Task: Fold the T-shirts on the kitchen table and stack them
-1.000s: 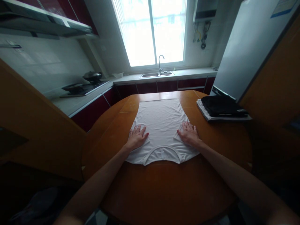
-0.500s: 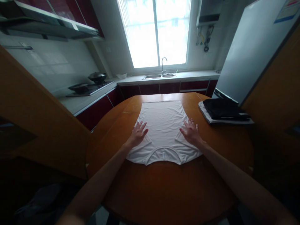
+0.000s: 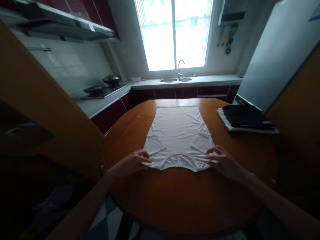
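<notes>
A white short-sleeved T-shirt point(image 3: 178, 130) lies spread on the round wooden table point(image 3: 190, 200). Its neckline faces me, and both sleeves are folded inward over the body. At the left shoulder edge, my left hand point(image 3: 133, 162) has its bent fingers and thumb closed on the fabric. My right hand point(image 3: 226, 163) is at the opposite shoulder, its fingers spread and touching the cloth. Fine creases run across the shirt's middle.
To the right on the table is a stack of folded dark and white clothes point(image 3: 248, 116). Beyond the table are a counter with a sink point(image 3: 176, 80), a stove with pans point(image 3: 111, 80) and a tall fridge point(image 3: 272, 56). A wooden panel point(image 3: 55, 100) stands at the left.
Both hands have slid toward me, from flat on the folded sleeves to the shoulder edges. My left fingers have bent around the edge. The view has shifted slightly left.
</notes>
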`<state>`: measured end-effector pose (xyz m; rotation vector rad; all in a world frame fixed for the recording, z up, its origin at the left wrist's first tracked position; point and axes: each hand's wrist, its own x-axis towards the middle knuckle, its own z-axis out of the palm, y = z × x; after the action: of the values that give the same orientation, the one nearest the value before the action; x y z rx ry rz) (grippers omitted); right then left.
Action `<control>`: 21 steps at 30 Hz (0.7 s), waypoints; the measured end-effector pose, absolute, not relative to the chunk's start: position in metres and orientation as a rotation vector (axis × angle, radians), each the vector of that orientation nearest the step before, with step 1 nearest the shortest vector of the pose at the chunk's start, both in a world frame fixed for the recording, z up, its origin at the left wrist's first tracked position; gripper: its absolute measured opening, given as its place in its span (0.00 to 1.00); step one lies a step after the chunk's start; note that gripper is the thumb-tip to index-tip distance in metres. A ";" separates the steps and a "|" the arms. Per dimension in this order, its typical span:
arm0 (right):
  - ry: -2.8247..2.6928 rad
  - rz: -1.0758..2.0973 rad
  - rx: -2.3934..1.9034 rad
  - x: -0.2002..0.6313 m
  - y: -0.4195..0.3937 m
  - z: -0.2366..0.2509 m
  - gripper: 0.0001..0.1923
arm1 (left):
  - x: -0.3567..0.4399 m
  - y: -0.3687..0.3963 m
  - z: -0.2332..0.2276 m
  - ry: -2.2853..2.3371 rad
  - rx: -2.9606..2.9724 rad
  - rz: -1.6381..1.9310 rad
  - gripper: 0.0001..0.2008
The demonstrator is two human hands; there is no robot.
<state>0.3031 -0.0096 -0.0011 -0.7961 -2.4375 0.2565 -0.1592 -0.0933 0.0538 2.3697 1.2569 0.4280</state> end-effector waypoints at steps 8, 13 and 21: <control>-2.509 0.065 -0.759 0.314 -0.022 -0.009 0.07 | -0.160 -0.113 0.021 1.381 2.593 0.643 0.10; -2.589 -0.102 -0.690 0.316 -0.023 -0.006 0.10 | -0.175 -0.111 0.020 1.429 2.692 0.641 0.12; -2.627 -0.170 -0.649 0.328 -0.018 -0.002 0.11 | -0.184 -0.110 0.031 1.421 2.671 0.489 0.13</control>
<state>0.3283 -0.0183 -0.0022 -0.6489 -2.6275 -0.1697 -0.1836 -0.1100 0.0310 2.6713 1.4212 0.4895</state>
